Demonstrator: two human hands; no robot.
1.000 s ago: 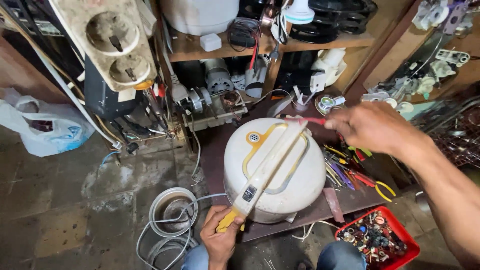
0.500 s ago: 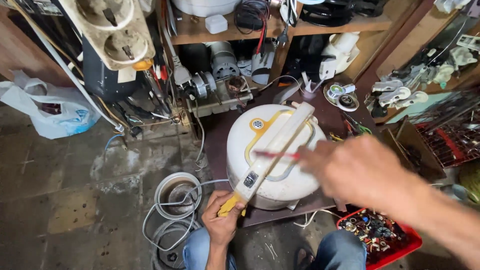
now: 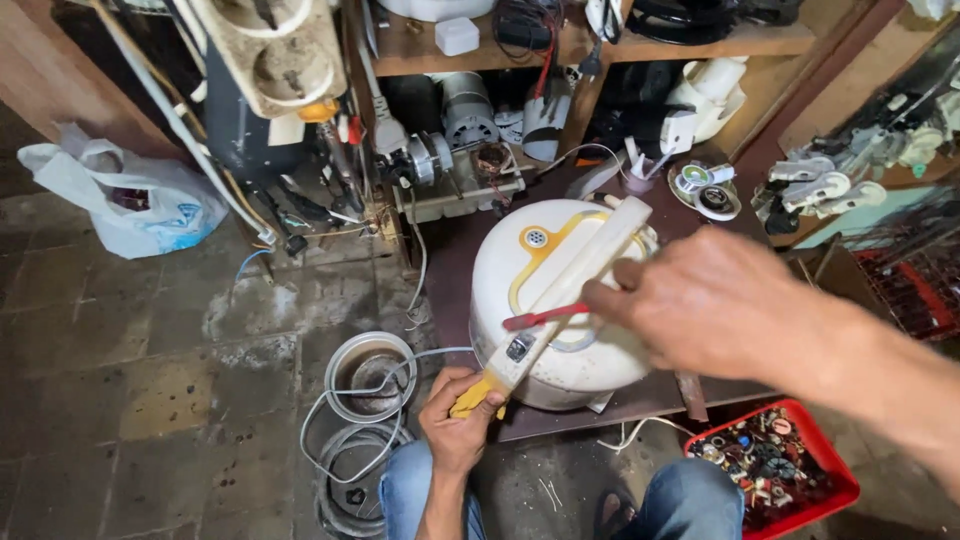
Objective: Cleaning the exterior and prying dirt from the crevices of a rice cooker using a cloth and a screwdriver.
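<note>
Left hand (image 3: 462, 425) gripping yellow handle end (image 3: 476, 397) of white cooker (image 3: 560, 300); right hand (image 3: 715, 300) pinching, apparently, red screwdriver (image 3: 545, 318) above lid. Hands apart.

Even, fairly bright diffuse light; soft shadows only. Right hand (image 3: 715, 315) close to lens, slightly blurred. Wide-angle bending at frame edges.

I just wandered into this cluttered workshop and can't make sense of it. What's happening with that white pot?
A person sits over a round white cooker on a low dark table. Their left hand grips the yellow end of the cooker's long cream handle. Their right hand holds a red-handled tool across that handle. A red tray of small parts sits by their knee, and a metal bowl with coiled cable lies on the floor.
</note>
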